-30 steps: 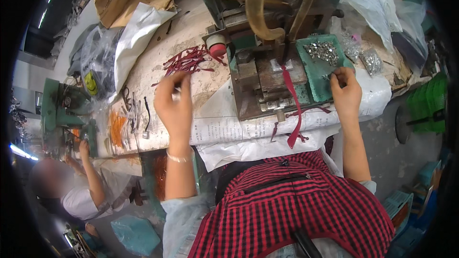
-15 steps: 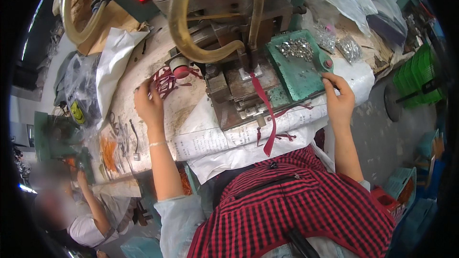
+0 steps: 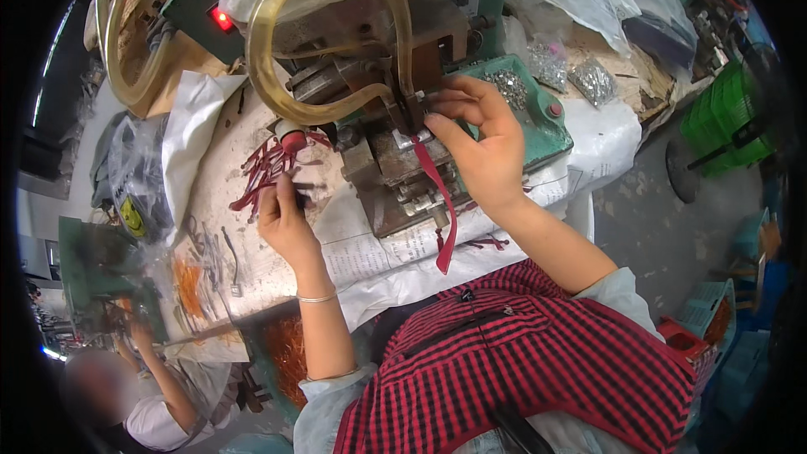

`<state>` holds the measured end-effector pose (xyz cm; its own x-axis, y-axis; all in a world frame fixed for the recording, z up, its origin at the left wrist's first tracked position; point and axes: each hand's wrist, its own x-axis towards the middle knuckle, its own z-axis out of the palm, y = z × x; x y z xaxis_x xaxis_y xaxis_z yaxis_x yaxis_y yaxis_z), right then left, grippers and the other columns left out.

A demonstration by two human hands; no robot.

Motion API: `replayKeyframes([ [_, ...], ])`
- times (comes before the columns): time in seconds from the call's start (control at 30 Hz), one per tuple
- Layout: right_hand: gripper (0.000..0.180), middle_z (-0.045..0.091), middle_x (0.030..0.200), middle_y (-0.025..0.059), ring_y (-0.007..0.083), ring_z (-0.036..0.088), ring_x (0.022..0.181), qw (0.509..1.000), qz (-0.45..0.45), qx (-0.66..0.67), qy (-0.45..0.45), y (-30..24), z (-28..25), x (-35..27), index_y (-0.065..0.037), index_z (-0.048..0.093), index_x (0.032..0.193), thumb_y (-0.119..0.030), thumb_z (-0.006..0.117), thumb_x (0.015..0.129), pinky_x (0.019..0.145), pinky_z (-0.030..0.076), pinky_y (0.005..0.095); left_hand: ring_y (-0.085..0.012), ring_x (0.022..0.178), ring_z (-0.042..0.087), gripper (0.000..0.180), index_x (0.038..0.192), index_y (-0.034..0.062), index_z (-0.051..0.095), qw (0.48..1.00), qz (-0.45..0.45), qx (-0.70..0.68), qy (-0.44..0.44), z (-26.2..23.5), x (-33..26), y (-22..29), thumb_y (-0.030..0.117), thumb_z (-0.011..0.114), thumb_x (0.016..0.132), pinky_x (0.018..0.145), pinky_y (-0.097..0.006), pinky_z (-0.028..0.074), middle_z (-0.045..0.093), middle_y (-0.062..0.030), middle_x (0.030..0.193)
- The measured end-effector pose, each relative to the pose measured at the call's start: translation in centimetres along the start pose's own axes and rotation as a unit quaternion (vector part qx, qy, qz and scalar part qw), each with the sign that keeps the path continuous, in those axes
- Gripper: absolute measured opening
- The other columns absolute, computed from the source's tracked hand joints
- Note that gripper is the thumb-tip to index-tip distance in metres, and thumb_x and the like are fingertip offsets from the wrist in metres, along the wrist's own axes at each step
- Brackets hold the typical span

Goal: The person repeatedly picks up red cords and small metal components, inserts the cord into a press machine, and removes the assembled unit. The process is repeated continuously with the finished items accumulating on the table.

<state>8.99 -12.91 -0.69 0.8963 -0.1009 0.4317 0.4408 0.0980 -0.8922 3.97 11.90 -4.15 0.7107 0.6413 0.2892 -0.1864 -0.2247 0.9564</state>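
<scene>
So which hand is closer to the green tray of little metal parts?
The right hand. It rests at the green tray, overlapping its near left edge. The left hand is far off to the left, at the pile of dark red straps.

A heavy metal press machine (image 3: 395, 160) is sitting at the middle of the paper-covered workbench (image 3: 378, 252). A long dark red strap (image 3: 437, 193) is hanging from its front, down over the bench edge. The right hand (image 3: 479, 143) is resting against the machine's right side, fingertips at the strap's top end. Just behind that hand a shallow green metal tray (image 3: 546, 130) of small silver fittings (image 3: 507, 84) is lying. Left of the machine, the left hand (image 3: 284, 217) is touching a loose pile of dark red straps (image 3: 265, 170). A clear yellowish hose (image 3: 336, 34) is looping above the machine.
</scene>
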Motion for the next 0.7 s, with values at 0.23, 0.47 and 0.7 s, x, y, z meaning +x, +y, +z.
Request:
replayKeyframes([
  [0.23, 0.048, 0.067, 0.117, 0.0122, 0.0149, 0.065, 0.103, 0.993, 0.068, 0.093, -0.026, -3.5, 1.2, -0.4, 0.004, 0.052, 0.130, 0.003, 0.069, 0.085, 0.095, 0.049, 0.0308, -0.0226, 0.079, 0.072, 0.009, 0.096, -0.0022, 0.069, 0.936, 0.332, -0.027, -0.112, 2.3, -4.1, 9.2, -0.004, 0.072, 0.088, 0.071, -0.031, 0.060, 0.074, -0.0181, 0.099],
  [0.47, 0.063, 0.063, 0.130, 0.0120, 0.0242, 0.060, 0.122, 0.990, 0.054, -0.005, -0.133, -3.5, -3.0, 1.3, -0.003, 0.048, 0.144, -0.004, 0.071, 0.085, 0.102, 0.048, 0.0365, -0.0136, 0.057, 0.058, 0.028, 0.095, 0.0084, 0.071, 0.764, 0.592, 0.145, -0.210, 7.2, -6.1, 8.7, 0.005, 0.086, 0.072, 0.046, -0.027, 0.042, 0.073, -0.0096, 0.092],
  [0.7, 0.049, 0.066, 0.123, 0.0152, 0.0204, 0.062, 0.113, 0.987, 0.014, -0.121, 0.104, 2.2, -11.7, 2.6, 0.001, 0.052, 0.137, 0.003, 0.062, 0.089, 0.100, 0.047, 0.0327, -0.0093, 0.058, 0.056, 0.021, 0.091, 0.0053, 0.071, 0.741, 0.637, 0.105, -0.183, 7.9, -5.4, 7.8, 0.008, 0.084, 0.075, 0.048, -0.022, 0.038, 0.074, -0.0109, 0.094],
])
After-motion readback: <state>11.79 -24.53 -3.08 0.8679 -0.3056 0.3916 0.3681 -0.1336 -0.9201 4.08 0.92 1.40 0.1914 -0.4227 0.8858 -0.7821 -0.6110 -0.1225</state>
